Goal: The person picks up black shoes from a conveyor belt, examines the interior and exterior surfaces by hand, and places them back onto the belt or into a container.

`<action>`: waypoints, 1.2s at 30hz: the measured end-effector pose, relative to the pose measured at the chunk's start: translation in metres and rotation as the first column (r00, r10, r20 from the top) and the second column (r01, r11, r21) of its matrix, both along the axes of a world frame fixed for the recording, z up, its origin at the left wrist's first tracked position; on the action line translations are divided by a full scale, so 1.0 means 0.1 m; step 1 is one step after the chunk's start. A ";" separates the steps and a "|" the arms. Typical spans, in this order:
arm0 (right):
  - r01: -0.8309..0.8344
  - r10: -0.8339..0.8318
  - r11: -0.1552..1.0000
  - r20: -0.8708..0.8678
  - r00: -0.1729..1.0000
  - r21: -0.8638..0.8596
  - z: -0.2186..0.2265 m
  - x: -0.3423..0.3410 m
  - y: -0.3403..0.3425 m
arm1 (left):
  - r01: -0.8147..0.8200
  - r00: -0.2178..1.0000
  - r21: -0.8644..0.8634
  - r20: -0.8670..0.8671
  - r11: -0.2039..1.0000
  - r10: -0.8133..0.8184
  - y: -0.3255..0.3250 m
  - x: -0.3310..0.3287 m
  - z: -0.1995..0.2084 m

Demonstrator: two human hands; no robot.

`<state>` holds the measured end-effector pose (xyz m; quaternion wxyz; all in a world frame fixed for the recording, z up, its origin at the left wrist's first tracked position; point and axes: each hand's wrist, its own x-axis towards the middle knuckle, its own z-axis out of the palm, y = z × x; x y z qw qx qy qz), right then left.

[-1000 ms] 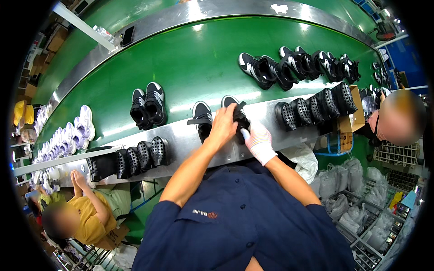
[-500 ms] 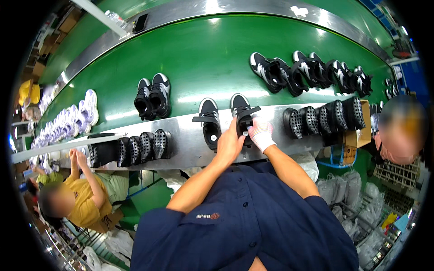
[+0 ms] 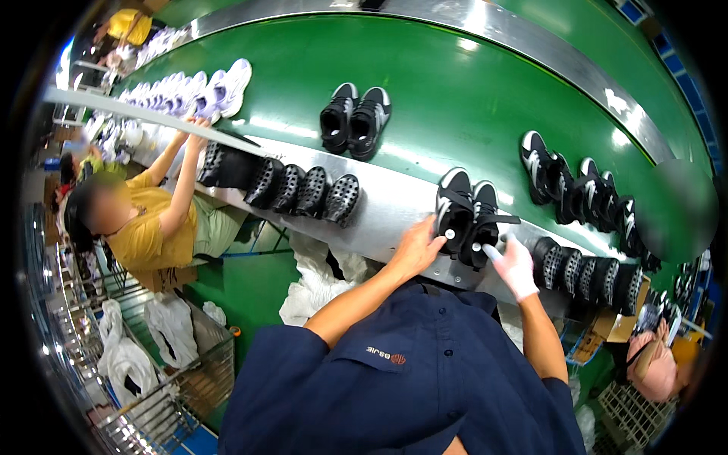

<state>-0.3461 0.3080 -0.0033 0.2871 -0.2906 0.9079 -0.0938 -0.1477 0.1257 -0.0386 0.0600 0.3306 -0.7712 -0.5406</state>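
Note:
A pair of black sneakers with grey-white toes stands side by side on the metal ledge in front of me, toes pointing away. My bare left hand [image 3: 416, 249] grips the heel end of the left sneaker [image 3: 456, 199], its thumb at the back. At the heel of the right sneaker [image 3: 484, 205], my right hand [image 3: 514, 267], in a pale glove, is closed, partly hiding that heel. A black strap sticks out sideways from the right sneaker. Round white spots show inside both shoes.
Black perforated shoe-shaped forms [image 3: 343, 200] line the ledge at left, more forms [image 3: 590, 274] at right. Another black pair [image 3: 355, 121] stands on the green belt [image 3: 440, 83]; further black sneakers [image 3: 538, 168] stand right, white-lilac ones [image 3: 227, 87] left. A person in yellow [image 3: 155, 224] sits at left.
My view has swung, so the scene sits differently in the picture. The two sneakers, apart before, now stand close together. My left hand has gone from the right sneaker to the left one.

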 end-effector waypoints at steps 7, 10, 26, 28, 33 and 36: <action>0.197 -0.116 0.891 0.215 0.970 -0.409 0.44 0.59 -0.19 | -0.307 0.842 -0.847 -0.030 0.433 0.538 -1.25 1.37 0.59; 0.110 -0.027 0.944 0.261 0.965 -0.310 0.63 0.88 -0.66 | -0.252 0.827 -0.844 0.066 0.473 0.558 -1.42 1.59 0.36; 0.655 0.028 0.738 0.977 0.213 -0.164 0.77 1.13 -0.77 | -0.069 0.945 0.079 -0.316 0.994 0.091 -0.51 0.10 1.00; 0.487 -0.060 0.827 0.817 0.573 -0.281 0.92 1.14 -0.70 | 0.082 0.954 0.298 -0.301 0.951 0.012 -0.47 -0.12 0.80; 0.015 -0.018 0.988 -0.017 1.000 -0.156 1.11 1.21 -0.42 | -0.134 0.964 0.450 -0.148 0.883 0.222 -0.07 -0.38 0.46; 0.045 -0.043 0.980 0.012 0.999 -0.194 0.92 1.14 -0.26 | -0.145 0.966 0.281 -0.166 0.949 0.197 0.07 -0.44 0.34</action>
